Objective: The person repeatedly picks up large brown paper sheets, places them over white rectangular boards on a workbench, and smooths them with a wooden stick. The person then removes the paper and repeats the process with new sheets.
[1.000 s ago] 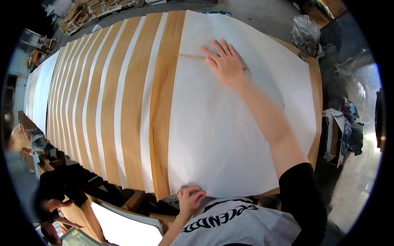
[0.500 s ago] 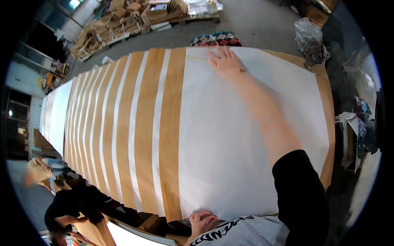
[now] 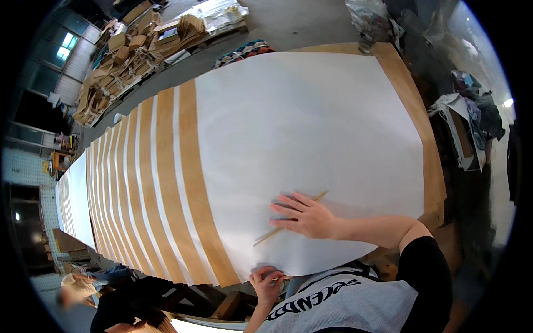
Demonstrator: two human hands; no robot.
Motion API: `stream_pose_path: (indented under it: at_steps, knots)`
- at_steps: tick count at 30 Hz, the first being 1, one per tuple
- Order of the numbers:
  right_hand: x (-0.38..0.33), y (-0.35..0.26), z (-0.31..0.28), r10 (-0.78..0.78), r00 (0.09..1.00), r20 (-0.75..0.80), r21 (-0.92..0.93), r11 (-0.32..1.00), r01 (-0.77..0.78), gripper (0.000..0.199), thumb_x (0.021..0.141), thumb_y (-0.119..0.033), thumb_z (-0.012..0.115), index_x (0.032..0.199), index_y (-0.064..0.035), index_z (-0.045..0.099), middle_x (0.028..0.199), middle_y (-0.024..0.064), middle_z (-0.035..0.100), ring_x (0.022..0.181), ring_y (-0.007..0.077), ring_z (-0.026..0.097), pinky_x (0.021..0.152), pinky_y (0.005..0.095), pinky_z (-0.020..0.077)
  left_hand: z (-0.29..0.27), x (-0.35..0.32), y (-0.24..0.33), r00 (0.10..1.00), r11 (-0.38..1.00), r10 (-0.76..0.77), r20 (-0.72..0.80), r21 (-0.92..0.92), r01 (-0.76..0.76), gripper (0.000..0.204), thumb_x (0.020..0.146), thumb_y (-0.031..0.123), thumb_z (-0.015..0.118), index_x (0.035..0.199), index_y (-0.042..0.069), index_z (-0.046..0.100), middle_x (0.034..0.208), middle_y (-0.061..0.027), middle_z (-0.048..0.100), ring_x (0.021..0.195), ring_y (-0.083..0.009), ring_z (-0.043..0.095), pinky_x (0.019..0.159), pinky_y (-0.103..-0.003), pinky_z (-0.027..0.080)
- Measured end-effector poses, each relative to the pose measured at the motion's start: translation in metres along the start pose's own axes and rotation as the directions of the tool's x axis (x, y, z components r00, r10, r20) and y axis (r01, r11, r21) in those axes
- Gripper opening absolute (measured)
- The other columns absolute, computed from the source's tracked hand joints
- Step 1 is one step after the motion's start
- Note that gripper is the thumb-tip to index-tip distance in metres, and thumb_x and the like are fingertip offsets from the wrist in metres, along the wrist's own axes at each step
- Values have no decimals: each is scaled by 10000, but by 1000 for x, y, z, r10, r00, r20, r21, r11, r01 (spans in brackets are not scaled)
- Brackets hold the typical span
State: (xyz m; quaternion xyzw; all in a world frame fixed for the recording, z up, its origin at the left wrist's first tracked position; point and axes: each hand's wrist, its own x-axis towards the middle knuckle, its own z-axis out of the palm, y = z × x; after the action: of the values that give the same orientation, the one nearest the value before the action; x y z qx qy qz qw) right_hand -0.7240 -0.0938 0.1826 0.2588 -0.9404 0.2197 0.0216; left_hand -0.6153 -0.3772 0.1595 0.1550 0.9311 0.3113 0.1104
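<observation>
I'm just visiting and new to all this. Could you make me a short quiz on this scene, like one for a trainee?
1. Multiple choice: What passes under the spread right hand?
A) a roll of tape
B) a thin stick
C) a pair of scissors

2. True or false: The left hand is at the far edge of the large white sheet, away from the person's body.

3. Fill in: Left of that sheet, the striped layers show bands of white and ____.

Key: 1. B. 2. False; it is at the near edge, close to the body. 3. Brown.
</observation>
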Motion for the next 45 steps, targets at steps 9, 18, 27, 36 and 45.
stream_pose_path:
  at_steps: [9,18,27,36,45]
  knots:
    - [66,145,-22,305,846,-437,-153,902,-404,382,847,-261,475,1228,-237,456,1340,89,346,1250,308,276,1030,448,201,-4,3,8,999,996,-42,23,73,40,181,553,165,771,687,185,651,926,10,509,871,-189,462,790,-344,311]
    - [131,305,-16,520,703,-485,-116,758,-642,376,909,-396,278,1267,-363,389,1387,75,275,1290,299,213,1058,405,156,-4,-5,12,977,979,-181,110,113,169,185,554,172,777,692,181,653,915,-14,481,906,-202,431,797,-351,303]
    - [141,330,-31,703,633,-325,-153,621,-768,429,913,-428,222,1327,-335,289,1421,75,193,1299,296,185,1057,403,150,-2,-2,11,993,990,-95,65,113,88,181,549,163,781,671,160,647,908,-13,476,900,-197,421,794,-347,300]
    - [-21,146,-24,368,877,-310,-128,897,-422,379,872,-305,438,1248,-259,435,1354,85,325,1256,304,272,1017,438,218,-3,0,-2,997,997,-46,55,71,42,180,557,155,776,679,159,644,899,-22,463,895,-205,423,822,-359,284]
    - [-73,123,-27,466,796,-386,0,863,-505,347,839,-254,510,1186,-253,500,1310,95,389,1239,312,299,1026,457,203,-7,5,12,995,993,-66,73,102,58,186,560,132,775,678,140,632,906,-34,437,892,-217,406,800,-351,292]
